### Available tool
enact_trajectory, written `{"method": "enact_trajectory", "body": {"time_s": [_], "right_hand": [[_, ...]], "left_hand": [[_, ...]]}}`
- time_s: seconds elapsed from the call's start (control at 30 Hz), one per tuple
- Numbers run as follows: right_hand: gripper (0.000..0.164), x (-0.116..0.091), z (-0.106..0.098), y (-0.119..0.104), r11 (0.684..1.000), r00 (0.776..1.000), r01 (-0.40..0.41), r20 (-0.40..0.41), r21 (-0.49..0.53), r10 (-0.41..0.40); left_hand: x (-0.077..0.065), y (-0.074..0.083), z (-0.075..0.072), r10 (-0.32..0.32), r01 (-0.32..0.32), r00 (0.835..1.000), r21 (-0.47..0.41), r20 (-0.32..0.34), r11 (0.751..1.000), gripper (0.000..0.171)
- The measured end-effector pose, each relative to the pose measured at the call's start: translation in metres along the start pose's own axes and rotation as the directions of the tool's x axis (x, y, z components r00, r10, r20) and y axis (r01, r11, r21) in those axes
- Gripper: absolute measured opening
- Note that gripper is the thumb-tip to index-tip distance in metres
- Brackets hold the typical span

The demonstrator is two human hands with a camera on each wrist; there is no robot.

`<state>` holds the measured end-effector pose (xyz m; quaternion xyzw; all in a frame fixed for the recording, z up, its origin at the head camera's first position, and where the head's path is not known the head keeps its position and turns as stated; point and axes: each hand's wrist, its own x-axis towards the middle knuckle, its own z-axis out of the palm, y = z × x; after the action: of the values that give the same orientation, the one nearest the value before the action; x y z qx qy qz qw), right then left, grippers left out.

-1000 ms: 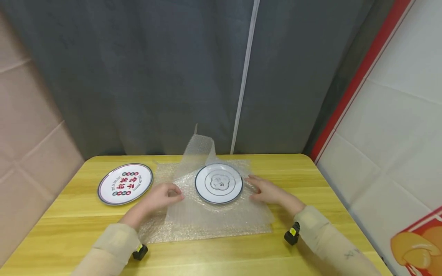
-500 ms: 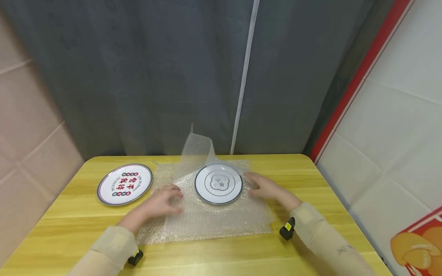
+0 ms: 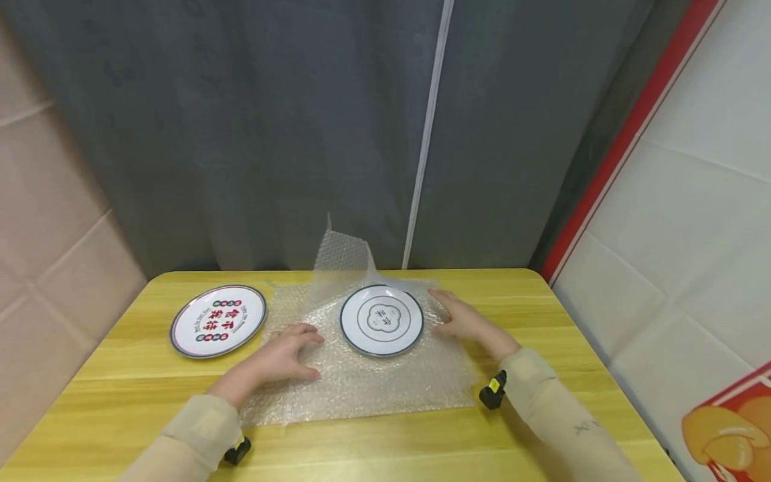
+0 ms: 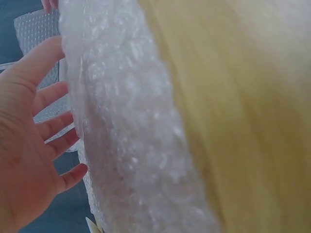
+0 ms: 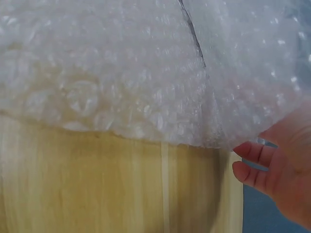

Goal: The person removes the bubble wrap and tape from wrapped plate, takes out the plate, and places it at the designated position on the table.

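Observation:
A white plate (image 3: 382,320) with a dark blue rim and a printed flower-shaped centre rests on layered bubble wrap (image 3: 373,385). Left of the plate, my left hand (image 3: 282,357) hovers low over the wrap, thumb and fingers spread apart; the left wrist view shows that hand (image 4: 30,131) holding nothing, fingertips right at the wrap's edge. On the other side, my right hand (image 3: 468,326) lies along the wrap's right part, thumb and fingers apart near the plate's rim. In the right wrist view, bubble wrap (image 5: 112,82) partly covers the right hand (image 5: 286,170).
A larger white plate (image 3: 218,322) with red and dark lettering sits on the wooden table (image 3: 373,448) at the left. One flap of bubble wrap (image 3: 340,254) stands up behind the middle plate. Beyond the table's back edge hangs a grey curtain (image 3: 271,134).
My left hand's fingers have spread from a closer pinch. My right forearm has shifted slightly inward. The raised wrap flap leans a little further left; the plates stay put.

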<state>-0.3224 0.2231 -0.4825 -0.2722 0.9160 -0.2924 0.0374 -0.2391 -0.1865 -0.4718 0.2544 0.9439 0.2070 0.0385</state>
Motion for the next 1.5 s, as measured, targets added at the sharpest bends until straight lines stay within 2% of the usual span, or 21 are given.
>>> {"method": "enact_trajectory", "body": {"time_s": [0.53, 0.87, 1.03, 1.23, 1.5], "right_hand": [[0.096, 0.009, 0.006, 0.009, 0.996, 0.991, -0.093, 0.102, 0.01, 0.091], [0.097, 0.008, 0.003, 0.008, 0.999, 0.993, -0.033, 0.117, 0.035, 0.028], [0.099, 0.008, 0.002, 0.01, 0.998, 0.987, -0.057, 0.15, 0.022, 0.053], [0.105, 0.012, -0.002, 0.008, 0.989, 0.961, -0.145, 0.24, 0.013, 0.138], [0.108, 0.015, -0.008, -0.005, 0.97, 0.907, -0.24, 0.345, -0.041, 0.239]], "left_hand": [[0.003, 0.005, 0.0, -0.018, 0.016, 0.999, 0.038, 0.044, 0.999, 0.079], [0.009, 0.004, -0.001, -0.044, 0.039, 0.996, 0.057, 0.077, 0.998, 0.083], [0.011, 0.005, -0.002, -0.059, 0.056, 0.994, 0.035, 0.087, 0.998, 0.085], [0.012, 0.008, -0.004, -0.077, 0.073, 0.991, 0.043, 0.109, 0.996, 0.087], [0.025, 0.017, -0.013, -0.167, 0.158, 0.973, 0.067, 0.156, 0.985, 0.082]]}}
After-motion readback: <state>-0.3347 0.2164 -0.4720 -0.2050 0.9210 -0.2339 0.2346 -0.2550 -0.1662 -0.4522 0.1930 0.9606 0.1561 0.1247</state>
